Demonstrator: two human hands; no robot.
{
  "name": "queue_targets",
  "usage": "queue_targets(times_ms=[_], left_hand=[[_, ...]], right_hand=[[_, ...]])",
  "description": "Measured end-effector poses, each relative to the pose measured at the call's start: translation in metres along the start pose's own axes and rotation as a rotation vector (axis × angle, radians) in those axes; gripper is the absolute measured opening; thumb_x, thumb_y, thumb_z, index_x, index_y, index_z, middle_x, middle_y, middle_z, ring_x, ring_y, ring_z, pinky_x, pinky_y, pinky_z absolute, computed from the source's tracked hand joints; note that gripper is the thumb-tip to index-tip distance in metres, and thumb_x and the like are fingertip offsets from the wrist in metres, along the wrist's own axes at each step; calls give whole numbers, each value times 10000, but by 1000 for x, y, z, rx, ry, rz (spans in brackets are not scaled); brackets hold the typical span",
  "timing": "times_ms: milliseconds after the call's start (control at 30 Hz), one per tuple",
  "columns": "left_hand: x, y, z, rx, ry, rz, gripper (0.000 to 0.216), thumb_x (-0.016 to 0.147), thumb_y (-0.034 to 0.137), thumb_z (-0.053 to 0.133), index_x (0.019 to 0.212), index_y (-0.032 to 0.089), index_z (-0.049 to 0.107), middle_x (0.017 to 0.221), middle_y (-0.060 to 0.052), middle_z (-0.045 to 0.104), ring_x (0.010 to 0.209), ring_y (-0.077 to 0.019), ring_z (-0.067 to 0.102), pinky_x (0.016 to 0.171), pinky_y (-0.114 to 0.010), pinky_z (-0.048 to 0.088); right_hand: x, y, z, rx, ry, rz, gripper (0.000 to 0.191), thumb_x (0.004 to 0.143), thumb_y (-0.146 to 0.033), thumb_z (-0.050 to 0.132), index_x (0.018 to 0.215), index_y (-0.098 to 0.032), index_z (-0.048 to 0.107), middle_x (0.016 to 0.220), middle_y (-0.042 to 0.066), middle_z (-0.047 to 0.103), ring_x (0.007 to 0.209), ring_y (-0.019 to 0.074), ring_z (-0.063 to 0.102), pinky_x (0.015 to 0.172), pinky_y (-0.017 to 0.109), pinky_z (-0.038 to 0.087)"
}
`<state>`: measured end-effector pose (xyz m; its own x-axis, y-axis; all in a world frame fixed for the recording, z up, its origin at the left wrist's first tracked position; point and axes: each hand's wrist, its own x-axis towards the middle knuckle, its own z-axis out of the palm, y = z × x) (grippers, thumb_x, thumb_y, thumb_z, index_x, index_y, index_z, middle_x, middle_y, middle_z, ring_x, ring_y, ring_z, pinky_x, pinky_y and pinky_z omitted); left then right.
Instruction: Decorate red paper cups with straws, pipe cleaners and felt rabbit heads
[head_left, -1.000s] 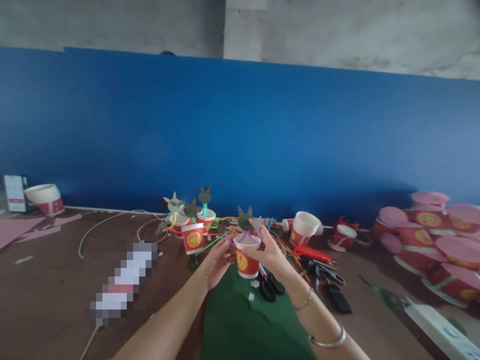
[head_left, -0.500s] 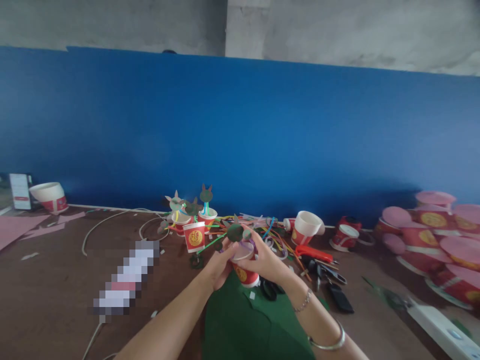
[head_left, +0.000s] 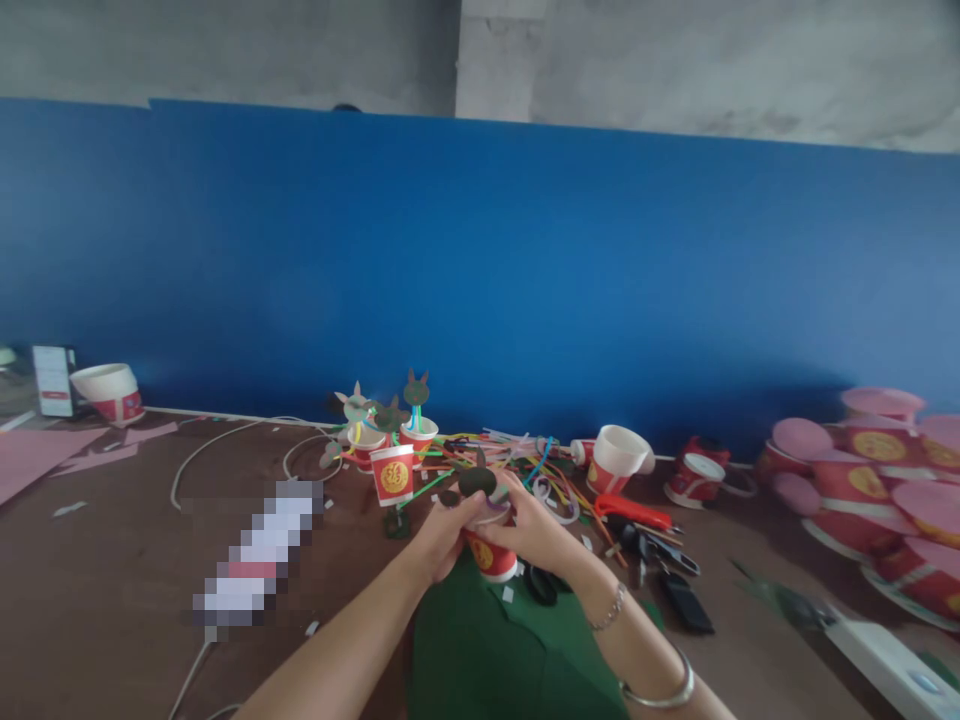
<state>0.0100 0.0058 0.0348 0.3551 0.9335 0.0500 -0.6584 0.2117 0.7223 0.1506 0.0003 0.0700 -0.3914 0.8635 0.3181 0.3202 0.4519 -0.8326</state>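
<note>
From the head camera, both hands meet over the near middle of the brown table (head_left: 112, 590); the left hand (head_left: 439, 535) curls round the near side of a small red paper cup (head_left: 491, 558), fingers closed on its wall, while the right hand (head_left: 536, 530) wraps the far side and rim, thumb and fingers pinched near a dark green cut-out (head_left: 477, 481) that stands on a thin stem from the cup's mouth; the cup is tipped toward the left, held just above a green sheet (head_left: 487, 650); behind it stand other decorated cups (head_left: 393, 472), a tangle of coloured straws (head_left: 525, 465), and black scissors (head_left: 541, 585) close to the right wrist; the risk, as I judge it, is crushing the thin cup wall with so tight a two-handed hold, or bending the cut-out's stem since the fingers press right beside it.
</note>
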Motion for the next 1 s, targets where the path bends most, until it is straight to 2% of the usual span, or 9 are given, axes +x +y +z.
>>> queue_targets(times_ms=[100,233,333,433,567,700,833,933,1000], left_hand=[[-2,1,2,19,-33,21,334,689,284,752,982,164,643,963,-80,699,926,-228,646,872,-345,456],[0,2,1,29,-18,85,372,649,273,778,974,184,619,983,-69,680,928,-207,634,832,-302,465],[5,1,-5,97,109,99,411,604,334,796,931,177,603,901,-58,676,827,-188,641,731,-273,481],[11,-2,-13,244,278,134,358,627,413,756,817,173,571,765,-16,646,681,-138,616,621,-236,470],[13,-8,-18,377,339,141,346,679,471,683,802,173,557,644,18,594,534,-119,554,516,-234,434],[11,-10,-20,579,354,229,318,734,473,611,730,157,582,593,27,546,541,-117,507,538,-233,407],[9,-10,-22,804,364,346,255,769,367,578,614,168,547,599,25,517,620,-129,471,619,-239,372],[7,-7,-21,909,317,382,168,806,306,519,734,176,597,742,-13,598,728,-162,519,721,-270,383],[6,-5,-18,1016,276,392,184,843,286,454,851,180,603,855,-48,627,817,-189,550,780,-295,389]], right_hand=[[0,0,0,28,-5,2,467,705,-202,687,1154,-265,574,1208,55,569,1150,250,513,1002,398,384],[1,4,0,227,34,115,395,722,-267,696,1098,-246,575,1035,37,651,983,237,612,887,389,477],[3,6,-1,386,93,157,395,727,-329,710,1076,-217,560,980,43,675,944,234,634,855,384,501],[5,7,-2,417,174,163,411,719,-345,724,1066,-202,555,995,54,682,934,227,641,836,363,512],[6,6,-1,379,215,167,427,699,-363,737,1048,-194,559,991,62,692,909,225,650,811,351,519],[5,3,1,331,230,148,412,715,-359,718,1055,-193,554,993,68,691,922,226,649,832,357,507],[5,5,1,244,220,143,382,732,-316,695,1065,-190,556,1026,72,684,940,220,643,848,350,496],[5,9,1,189,188,147,387,733,-283,684,1085,-195,549,1024,63,682,942,216,641,842,346,497],[5,12,0,183,170,153,386,736,-273,675,1091,-199,544,1013,58,683,936,214,642,829,342,502]])
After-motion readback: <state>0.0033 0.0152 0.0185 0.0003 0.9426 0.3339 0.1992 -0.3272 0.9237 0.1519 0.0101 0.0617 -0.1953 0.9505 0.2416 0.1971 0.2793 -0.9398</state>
